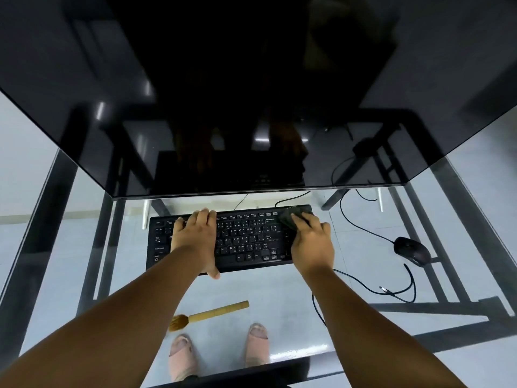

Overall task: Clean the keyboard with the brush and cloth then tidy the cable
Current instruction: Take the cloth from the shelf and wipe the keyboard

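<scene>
Nearest me, the wooden-handled brush with tan bristles (pixel 208 315) lies on the glass tabletop (pixel 293 326), apart from the flat black keyboard (pixel 246 239). So I judge the wiping step is in hand. My left hand (pixel 195 236) lies flat on the keys, fingers straight, steadying. My right hand (pixel 312 242) has its grip closed on the dark crumpled cloth (pixel 291 218) at the far right corner. Next calls for passes across the rows, then gathering the loose black cable (pixel 363 284). Key legends show, too small to read surely.
</scene>
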Motion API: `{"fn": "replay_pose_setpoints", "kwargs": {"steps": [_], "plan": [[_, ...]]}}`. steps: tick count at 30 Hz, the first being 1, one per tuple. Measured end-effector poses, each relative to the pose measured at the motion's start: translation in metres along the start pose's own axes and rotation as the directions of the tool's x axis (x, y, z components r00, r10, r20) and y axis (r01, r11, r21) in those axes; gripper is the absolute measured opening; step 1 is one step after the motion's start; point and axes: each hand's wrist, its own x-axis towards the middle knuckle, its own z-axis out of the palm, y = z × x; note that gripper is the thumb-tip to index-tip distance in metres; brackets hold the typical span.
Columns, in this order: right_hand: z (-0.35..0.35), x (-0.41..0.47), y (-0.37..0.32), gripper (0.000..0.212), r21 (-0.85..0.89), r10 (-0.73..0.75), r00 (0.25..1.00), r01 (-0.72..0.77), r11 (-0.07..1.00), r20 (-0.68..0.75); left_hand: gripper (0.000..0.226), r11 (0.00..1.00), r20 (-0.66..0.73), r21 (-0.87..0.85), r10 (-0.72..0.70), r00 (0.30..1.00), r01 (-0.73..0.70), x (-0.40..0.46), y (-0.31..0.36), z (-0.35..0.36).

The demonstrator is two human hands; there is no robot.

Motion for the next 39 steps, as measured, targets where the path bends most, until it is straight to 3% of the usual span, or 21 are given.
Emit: {"fn": "replay_pose_setpoints", "kwargs": {"steps": [3, 5, 8, 10, 16, 22, 27, 31, 33, 34, 37, 39], "plan": [[0.0, 0.011, 0.0, 0.051, 0.049, 0.179, 0.983, -0.177, 0.983, -0.042, 0.144, 0.995, -0.025, -0.098, -0.008, 1.0, 0.005, 0.002, 0.017, -0.003], [0.0, 0.018, -0.011, 0.051, 0.084, 0.195, 0.98, -0.193, 0.978, -0.025, 0.143, 0.993, -0.056, -0.103, 0.059, 0.997, -0.065, 0.004, 0.032, -0.003], [0.002, 0.018, -0.018, 0.049, 0.067, -0.046, 0.998, 0.043, 0.997, 0.051, 0.142, 0.991, -0.077, -0.104, 0.074, 0.994, -0.082, 0.008, 0.049, 0.002], [0.0, 0.016, -0.008, 0.047, 0.026, -0.127, 0.99, 0.125, 0.992, 0.069, 0.141, 0.99, -0.091, -0.125, 0.052, 0.995, -0.063, 0.011, 0.048, 0.004], [-0.002, 0.027, 0.011, 0.049, 0.074, 0.145, 0.989, -0.143, 0.987, -0.028, 0.142, 0.987, -0.105, -0.151, 0.046, 0.993, -0.061, 0.01, 0.049, 0.007], [0.001, 0.018, 0.007, 0.047, 0.043, -0.21, 0.976, 0.208, 0.977, 0.063, 0.143, 0.985, -0.119, -0.168, 0.027, 0.993, -0.047, 0.011, 0.048, 0.006], [-0.003, 0.028, 0.014, 0.049, 0.084, 0.08, 0.996, -0.077, 0.994, -0.03, 0.143, 0.984, -0.125, -0.173, 0.015, 0.992, -0.037, 0.01, 0.049, 0.004], [0.002, 0.02, 0.002, 0.049, 0.071, -0.171, 0.982, 0.166, 0.984, 0.076, 0.143, 0.984, -0.122, -0.173, 0.015, 0.992, -0.036, 0.008, 0.05, 0.002], [-0.001, 0.018, 0.018, 0.047, 0.058, -0.25, 0.967, 0.247, 0.967, 0.057, 0.143, 0.983, -0.121, -0.181, 0.013, 0.993, -0.035, 0.007, 0.05, 0.002], [-0.001, 0.018, 0.028, 0.046, 0.059, -0.216, 0.976, 0.214, 0.975, 0.024, 0.143, 0.982, -0.121, -0.184, 0.012, 0.993, -0.034, 0.007, 0.051, 0.001], [0.0, 0.019, 0.035, 0.05, 0.112, 0.073, 0.996, -0.067, 0.991, -0.052, 0.143, 0.982, -0.112, -0.187, 0.005, 0.994, -0.027, 0.006, 0.051, -0.001], [0.001, 0.013, 0.023, 0.053, 0.076, 0.086, 0.996, -0.083, 0.994, -0.036, 0.143, 0.982, -0.104, -0.186, 0.004, 0.995, -0.023, 0.006, 0.052, -0.002]]}}
